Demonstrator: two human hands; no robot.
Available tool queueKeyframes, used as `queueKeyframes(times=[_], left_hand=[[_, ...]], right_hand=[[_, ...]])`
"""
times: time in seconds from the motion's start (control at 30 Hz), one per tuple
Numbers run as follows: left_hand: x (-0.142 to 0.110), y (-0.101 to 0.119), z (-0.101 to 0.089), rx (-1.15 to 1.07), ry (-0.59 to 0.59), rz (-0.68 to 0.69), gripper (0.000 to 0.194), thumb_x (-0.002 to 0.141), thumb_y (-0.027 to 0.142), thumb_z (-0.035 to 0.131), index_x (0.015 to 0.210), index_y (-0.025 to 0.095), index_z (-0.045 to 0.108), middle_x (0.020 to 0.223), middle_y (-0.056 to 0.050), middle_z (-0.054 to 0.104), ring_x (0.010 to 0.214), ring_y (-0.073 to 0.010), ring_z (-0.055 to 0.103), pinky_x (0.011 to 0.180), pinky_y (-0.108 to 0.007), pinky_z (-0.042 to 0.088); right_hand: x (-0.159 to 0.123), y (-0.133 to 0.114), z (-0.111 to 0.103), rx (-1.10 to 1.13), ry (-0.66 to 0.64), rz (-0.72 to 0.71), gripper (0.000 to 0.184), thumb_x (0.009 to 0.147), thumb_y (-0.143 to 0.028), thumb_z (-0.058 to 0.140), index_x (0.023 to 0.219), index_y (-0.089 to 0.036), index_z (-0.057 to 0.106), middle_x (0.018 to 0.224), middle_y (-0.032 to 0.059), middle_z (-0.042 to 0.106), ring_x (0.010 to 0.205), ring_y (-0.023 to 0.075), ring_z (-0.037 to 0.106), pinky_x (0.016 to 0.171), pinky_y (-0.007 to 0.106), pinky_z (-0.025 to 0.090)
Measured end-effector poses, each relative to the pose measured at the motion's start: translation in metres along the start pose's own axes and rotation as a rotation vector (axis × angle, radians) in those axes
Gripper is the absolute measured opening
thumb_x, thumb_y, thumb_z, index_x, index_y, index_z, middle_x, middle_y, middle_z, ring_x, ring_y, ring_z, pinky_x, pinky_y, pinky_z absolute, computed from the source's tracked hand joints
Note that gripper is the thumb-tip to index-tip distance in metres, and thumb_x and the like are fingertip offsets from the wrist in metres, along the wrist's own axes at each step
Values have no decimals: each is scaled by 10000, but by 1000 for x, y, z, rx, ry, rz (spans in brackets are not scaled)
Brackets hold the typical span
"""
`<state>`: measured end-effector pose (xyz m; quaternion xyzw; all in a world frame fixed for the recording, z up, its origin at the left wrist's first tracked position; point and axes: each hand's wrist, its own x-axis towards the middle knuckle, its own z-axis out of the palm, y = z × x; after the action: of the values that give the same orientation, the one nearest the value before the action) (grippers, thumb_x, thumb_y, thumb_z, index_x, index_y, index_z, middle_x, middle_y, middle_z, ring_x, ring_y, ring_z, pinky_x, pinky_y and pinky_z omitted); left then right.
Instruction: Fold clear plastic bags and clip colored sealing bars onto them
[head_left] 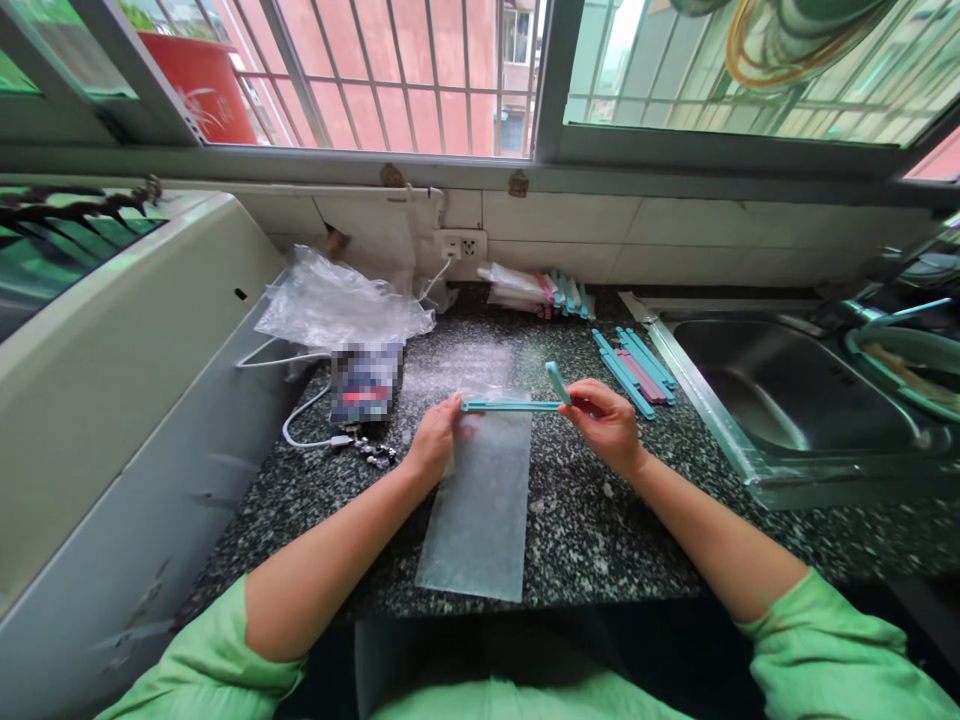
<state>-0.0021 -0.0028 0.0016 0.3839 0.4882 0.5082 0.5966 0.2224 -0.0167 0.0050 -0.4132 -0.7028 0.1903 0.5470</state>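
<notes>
My left hand [436, 438] pinches the left end of a light-blue bag sealing clip [510, 407] at the top of a clear plastic bag [480, 510]. At the clip's other end, my right hand [606, 425] grips it with the fingers closed. A short light-blue piece [556, 380] stands up there, angled away from the long bar. The bag lies flat on the counter below the clip, its lower end towards me. More blue and pink clips [637, 368] lie side by side to the right of my right hand.
At the back, a bundle of clear bags with blue and pink clips [536, 292] lies against the tiled wall. Crumpled plastic [341, 305], a phone-like item [366, 385] and a white cable [300, 415] are on the left. A steel sink [795, 380] borders the right side.
</notes>
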Motion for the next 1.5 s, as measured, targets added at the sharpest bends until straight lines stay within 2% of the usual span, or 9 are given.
queueKeyframes(times=[0.17, 0.57, 0.77, 1.0, 1.3, 1.5], left_hand=[[-2, 5, 2, -18, 31, -4, 304, 638, 441, 601, 537, 156, 568, 516, 3, 582, 454, -94, 460, 442, -200, 387], [-3, 11, 1, -43, 72, 15, 270, 669, 412, 591, 574, 160, 595, 511, -12, 593, 424, -100, 451, 419, -211, 374], [-2, 13, 0, -18, 95, 33, 303, 708, 393, 554, 547, 140, 597, 498, -19, 579, 434, -99, 453, 434, -210, 363], [-3, 17, 0, -26, 118, 31, 305, 726, 375, 544, 536, 141, 596, 474, -6, 559, 430, -98, 443, 441, -210, 353], [-2, 17, -1, -41, 100, 33, 314, 730, 420, 557, 582, 148, 613, 437, 13, 512, 410, -105, 437, 426, -224, 348], [-5, 21, 1, -97, 120, -18, 290, 710, 409, 570, 585, 149, 602, 446, 22, 513, 392, -87, 416, 407, -212, 340]], right_hand=[[-1, 2, -1, 30, 10, 44, 162, 764, -353, 627, 831, -205, 633, 793, 28, 585, 677, 129, 563, 577, 255, 516], [-3, 7, -5, 130, 40, 142, 182, 742, -338, 654, 858, -198, 636, 825, 29, 620, 672, 123, 588, 624, 267, 538], [-1, 1, -6, 162, 33, 135, 174, 760, -333, 639, 865, -195, 626, 855, 29, 619, 640, 112, 596, 620, 266, 544], [1, -2, -7, 120, 39, 105, 164, 773, -340, 627, 859, -201, 631, 858, 40, 633, 689, 136, 606, 666, 298, 548], [1, -4, -8, 185, 60, 168, 215, 740, -386, 653, 852, -204, 645, 855, 42, 646, 659, 133, 593, 600, 291, 555], [3, -8, -7, 296, 72, 239, 217, 718, -384, 677, 840, -209, 638, 829, 25, 659, 644, 119, 592, 573, 265, 557]])
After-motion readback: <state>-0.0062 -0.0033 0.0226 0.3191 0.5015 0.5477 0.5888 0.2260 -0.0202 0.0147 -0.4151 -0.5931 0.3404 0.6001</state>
